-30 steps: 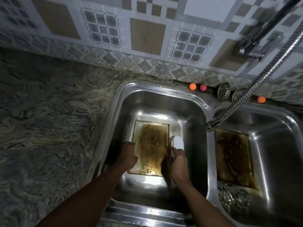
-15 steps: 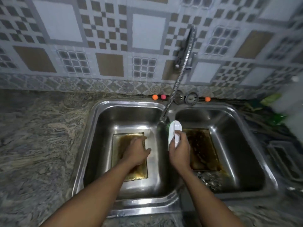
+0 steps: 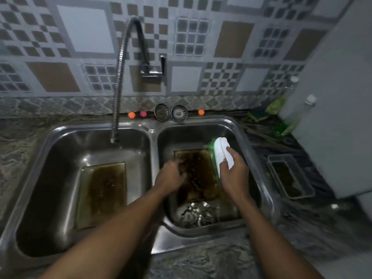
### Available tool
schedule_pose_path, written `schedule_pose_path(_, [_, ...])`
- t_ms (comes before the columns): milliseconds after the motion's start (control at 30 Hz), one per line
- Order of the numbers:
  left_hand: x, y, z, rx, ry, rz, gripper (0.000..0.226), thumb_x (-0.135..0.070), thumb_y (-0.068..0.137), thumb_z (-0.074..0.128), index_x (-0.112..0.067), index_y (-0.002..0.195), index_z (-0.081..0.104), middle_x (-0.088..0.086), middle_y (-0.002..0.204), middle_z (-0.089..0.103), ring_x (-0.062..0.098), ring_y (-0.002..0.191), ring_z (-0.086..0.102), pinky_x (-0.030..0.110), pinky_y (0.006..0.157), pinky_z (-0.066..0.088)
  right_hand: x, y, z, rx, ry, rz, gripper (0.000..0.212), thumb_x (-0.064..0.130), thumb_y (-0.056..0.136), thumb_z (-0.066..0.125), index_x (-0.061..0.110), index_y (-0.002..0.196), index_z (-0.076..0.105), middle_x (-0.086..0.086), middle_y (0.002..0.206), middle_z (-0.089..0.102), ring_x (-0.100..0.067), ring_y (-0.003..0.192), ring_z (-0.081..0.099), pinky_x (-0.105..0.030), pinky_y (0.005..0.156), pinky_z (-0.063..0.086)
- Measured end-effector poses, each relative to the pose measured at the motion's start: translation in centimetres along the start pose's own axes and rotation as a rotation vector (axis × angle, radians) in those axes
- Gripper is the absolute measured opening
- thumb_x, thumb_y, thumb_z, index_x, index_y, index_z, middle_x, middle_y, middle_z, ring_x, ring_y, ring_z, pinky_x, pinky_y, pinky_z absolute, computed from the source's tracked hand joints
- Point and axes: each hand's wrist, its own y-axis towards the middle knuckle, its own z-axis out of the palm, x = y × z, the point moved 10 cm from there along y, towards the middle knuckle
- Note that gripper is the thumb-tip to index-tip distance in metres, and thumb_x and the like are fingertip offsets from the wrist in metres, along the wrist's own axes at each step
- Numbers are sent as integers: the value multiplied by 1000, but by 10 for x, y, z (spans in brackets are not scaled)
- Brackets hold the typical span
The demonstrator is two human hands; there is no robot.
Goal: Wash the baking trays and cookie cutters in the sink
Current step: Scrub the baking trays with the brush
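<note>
Right hand (image 3: 233, 172) has its fingers wrapped round a white scrub brush (image 3: 221, 154) with green bristles. The bristle side is turned toward the left hand, sitting right at the right edge of the grimy baking tray (image 3: 198, 178). That tray lies flat on the bottom of the right basin (image 3: 201, 135), between the two hands. Left hand (image 3: 171, 176) is down at the tray's left part, over the brown gunk. It's too blurry to say if the fingers are flat or curled, honestly. Just below both wrists, in the same basin, sits a heap of shiny metal pieces (image 3: 195, 215), shapes not readable. Well left of the left hand, a second dirty tray (image 3: 102, 194) lies in the left basin (image 3: 80, 141), with the faucet hose (image 3: 118, 87) hanging over that basin. Off to the right of the right hand, a third tray (image 3: 289, 176) sits on the counter (image 3: 201, 262).
</note>
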Motion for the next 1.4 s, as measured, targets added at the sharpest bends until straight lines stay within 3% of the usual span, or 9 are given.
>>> schedule_pose_path(133, [-4,13,42,8,25,-117,31,-26,81,68,-16,110,67,11,105,71,31,99,68,41,82,57,-30,36,-45,9,-37,-43,43,12,92,54,16,134,55,-2,138,54,-15,125,50,-20,99,35])
schedule_pose_path(367, [43,32,126,99,94,-317,36,-40,77,60,-17,103,71,10,99,70,26,86,67,34,75,58,-92,83,-133,-44,-131,21,39,16,93,57,14,132,57,-7,136,56,-23,124,51,-26,97,39])
schedule_pose_path(500, [26,26,129,108,177,-379,29,-32,82,61,-15,102,71,12,102,67,29,89,65,28,67,48,-132,91,-164,-63,-165,48,32,20,96,57,11,126,62,-11,131,60,-27,119,55,-28,92,42])
schedule_pose_path(667, [32,36,138,100,224,-444,30,-23,85,65,-11,112,67,19,115,58,34,99,61,35,82,52,-171,92,-170,-38,-175,131,29,19,96,57,9,123,63,-13,126,63,-29,116,57,-27,86,41])
schedule_pose_path(833, [106,67,168,105,257,-514,33,-24,78,53,-17,107,68,17,115,62,33,101,58,36,88,47,-191,96,-173,-36,-203,157,30,22,96,57,12,123,62,-10,128,62,-27,118,57,-27,89,42])
schedule_pose_path(933, [86,67,152,76,266,-492,22,-13,83,54,-13,102,67,15,105,68,35,102,59,36,89,44,-202,96,-168,-29,-235,169,27,25,95,57,17,120,61,-8,125,63,-27,115,58,-32,88,47])
schedule_pose_path(1033, [77,68,142,37,228,-499,29,-2,84,55,-9,111,64,17,109,64,36,107,59,39,89,49,-204,89,-162,-7,-302,108,25,26,93,59,19,116,63,-5,122,66,-25,112,61,-38,90,51])
schedule_pose_path(1233, [82,65,137,-8,220,-559,38,4,87,54,-8,122,61,22,124,51,38,106,61,43,94,51,-204,95,-167,-15,-274,132,23,20,94,59,12,115,63,-6,121,66,-24,113,60,-27,90,43])
schedule_pose_path(1400, [79,60,132,-44,228,-560,36,3,91,51,-8,124,60,22,122,51,42,101,61,46,89,51,-201,91,-165,18,-282,108,22,19,93,60,12,114,63,-6,121,66,-23,113,60,-32,91,48])
